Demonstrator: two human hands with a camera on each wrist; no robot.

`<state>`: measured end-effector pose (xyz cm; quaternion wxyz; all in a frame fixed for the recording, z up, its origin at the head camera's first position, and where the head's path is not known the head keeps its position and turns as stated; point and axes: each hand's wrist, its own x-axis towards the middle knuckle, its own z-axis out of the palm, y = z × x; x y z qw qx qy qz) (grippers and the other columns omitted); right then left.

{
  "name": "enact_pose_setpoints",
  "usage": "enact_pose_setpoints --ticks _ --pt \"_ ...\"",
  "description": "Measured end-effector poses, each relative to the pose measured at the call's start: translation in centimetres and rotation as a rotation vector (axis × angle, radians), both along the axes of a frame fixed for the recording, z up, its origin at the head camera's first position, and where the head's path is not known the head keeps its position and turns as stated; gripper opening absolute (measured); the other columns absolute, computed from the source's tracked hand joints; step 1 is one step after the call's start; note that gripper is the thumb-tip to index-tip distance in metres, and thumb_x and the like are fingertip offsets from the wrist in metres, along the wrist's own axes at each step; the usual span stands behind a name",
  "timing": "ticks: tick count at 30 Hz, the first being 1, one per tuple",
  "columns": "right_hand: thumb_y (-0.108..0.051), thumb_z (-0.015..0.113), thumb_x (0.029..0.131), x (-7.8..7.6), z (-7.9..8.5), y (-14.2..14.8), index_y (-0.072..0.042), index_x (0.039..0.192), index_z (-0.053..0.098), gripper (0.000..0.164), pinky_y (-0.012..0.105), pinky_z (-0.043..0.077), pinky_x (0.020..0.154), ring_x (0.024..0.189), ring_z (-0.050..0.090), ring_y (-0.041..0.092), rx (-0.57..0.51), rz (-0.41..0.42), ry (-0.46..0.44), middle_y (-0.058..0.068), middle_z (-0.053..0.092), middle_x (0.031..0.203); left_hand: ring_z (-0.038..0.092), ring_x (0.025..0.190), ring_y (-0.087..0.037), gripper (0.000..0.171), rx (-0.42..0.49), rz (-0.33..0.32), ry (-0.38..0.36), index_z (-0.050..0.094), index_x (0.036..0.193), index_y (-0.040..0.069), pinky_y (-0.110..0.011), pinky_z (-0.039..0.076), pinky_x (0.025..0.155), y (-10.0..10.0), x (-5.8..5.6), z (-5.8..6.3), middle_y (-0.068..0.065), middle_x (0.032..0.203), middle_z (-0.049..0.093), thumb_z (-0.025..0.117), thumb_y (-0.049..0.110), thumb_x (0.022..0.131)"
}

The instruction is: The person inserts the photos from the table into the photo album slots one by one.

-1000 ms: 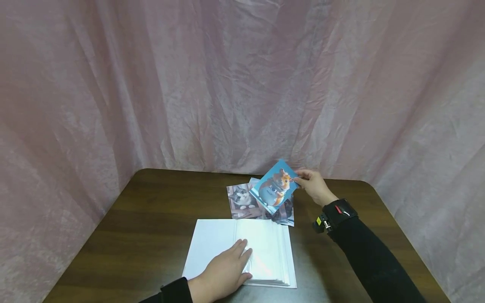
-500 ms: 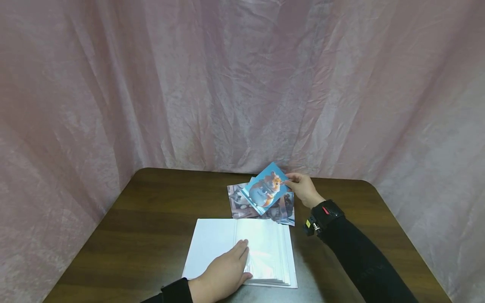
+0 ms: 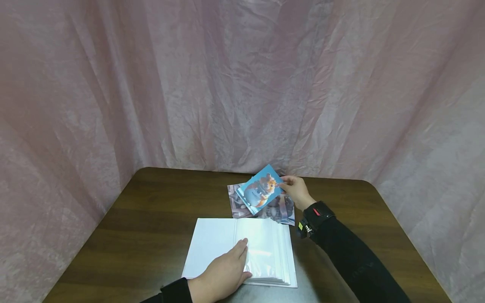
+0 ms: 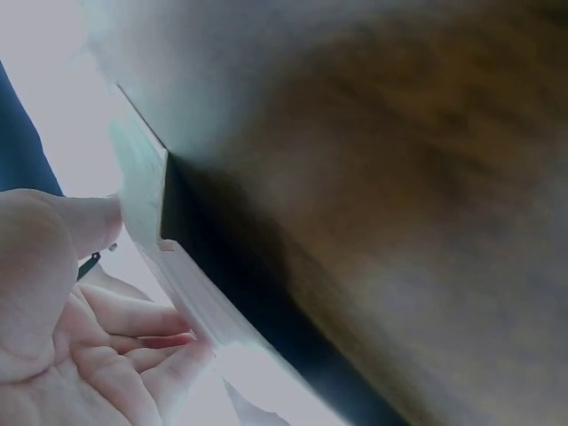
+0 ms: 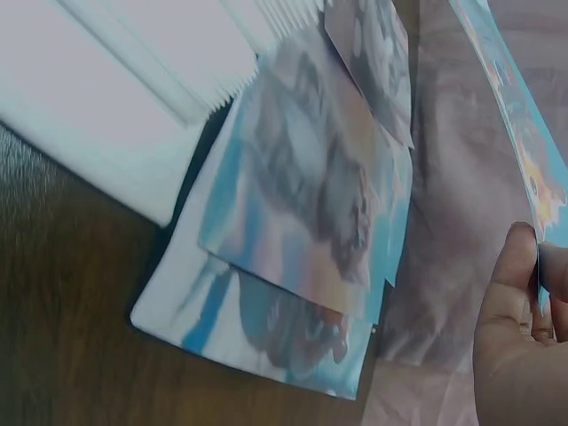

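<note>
My right hand (image 3: 297, 192) pinches a blue photo print (image 3: 259, 190) by its right edge; it bears a cartoon orange-and-white animal. The print is raised above a loose pile of photo prints (image 3: 286, 213) on the table. In the right wrist view, thumb and fingers grip the print's (image 5: 525, 124) lower end, apart from the overlapping prints (image 5: 297, 169) below. My left hand (image 3: 223, 271) rests with fairly straight fingers on an open white photo album (image 3: 214, 237) with clear sleeves. The left wrist view shows the album's edge (image 4: 209, 297) beside the fingers.
The brown wooden table (image 3: 151, 219) has rounded far corners. A pink curtain (image 3: 235, 84) hangs right behind its far edge. The print pile lies against the album's top edge.
My right hand has moved left and slightly down with the blue print, which now covers more of the left print in the pile. The left hand stays almost still on the album.
</note>
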<state>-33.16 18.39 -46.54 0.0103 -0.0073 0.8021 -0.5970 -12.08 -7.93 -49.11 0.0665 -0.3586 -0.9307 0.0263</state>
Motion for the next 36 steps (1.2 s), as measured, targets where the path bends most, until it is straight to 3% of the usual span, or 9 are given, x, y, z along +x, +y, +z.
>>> enact_pose_setpoints --ticks 4,10,18,22,30,36 --pt "-0.003 0.059 0.100 -0.07 -0.40 -0.45 0.005 0.132 0.059 0.033 0.049 0.053 0.092 0.092 0.063 0.024 0.001 0.004 -0.014 0.015 0.062 0.108 0.046 0.138 -0.022 0.065 0.010 -0.007 -0.003 0.058 0.134 -0.009 -0.023 0.049 0.098 -0.11 0.03 -0.09 -0.021 0.149 0.047 0.059 0.046 0.099" --pt "-0.002 0.058 0.100 -0.03 -0.67 -0.81 0.005 0.132 0.059 0.033 0.051 0.050 0.098 0.094 0.064 0.021 -0.026 0.006 -0.043 0.014 0.061 0.110 0.051 0.133 -0.020 0.068 0.047 0.008 -0.071 0.054 0.136 -0.009 -0.024 0.052 0.094 -0.17 -0.18 -0.20 -0.021 0.152 0.042 0.059 0.047 0.099" --pt "0.000 0.058 0.100 0.11 -0.25 -0.86 0.005 0.130 0.059 0.031 0.051 0.052 0.095 0.087 0.062 0.016 -0.039 0.002 -0.043 0.015 0.060 0.108 0.047 0.137 -0.026 0.062 0.080 -0.027 -0.044 0.054 0.137 -0.008 -0.030 0.048 0.103 -0.11 -0.33 -0.22 -0.021 0.148 0.046 0.057 0.042 0.101" --pt "0.000 0.057 0.100 0.11 -0.17 -0.83 0.005 0.131 0.059 0.032 0.053 0.051 0.095 0.086 0.062 0.017 -0.039 0.004 -0.043 0.015 0.060 0.108 0.045 0.139 -0.032 0.055 0.105 -0.033 -0.090 0.054 0.140 -0.002 -0.034 0.047 0.105 0.02 -0.35 -0.15 -0.022 0.149 0.047 0.057 0.037 0.101" --pt "-0.001 0.057 0.101 0.24 -0.17 -0.74 0.004 0.132 0.059 0.032 0.054 0.050 0.096 0.088 0.062 0.019 -0.024 -0.002 -0.043 0.015 0.060 0.108 0.042 0.141 -0.035 0.045 0.107 -0.016 -0.231 0.055 0.145 0.025 -0.038 0.050 0.100 0.32 -0.39 -0.03 -0.017 0.154 0.043 0.058 0.033 0.102" --pt "-0.001 0.057 0.100 0.29 -0.17 -0.69 0.005 0.131 0.060 0.031 0.053 0.051 0.096 0.085 0.063 0.017 -0.040 -0.005 -0.041 0.014 0.061 0.107 0.046 0.137 -0.037 0.042 0.089 -0.037 -0.141 0.058 0.142 0.018 -0.036 0.050 0.101 0.34 -0.25 -0.33 -0.021 0.150 0.046 0.058 0.030 0.102"
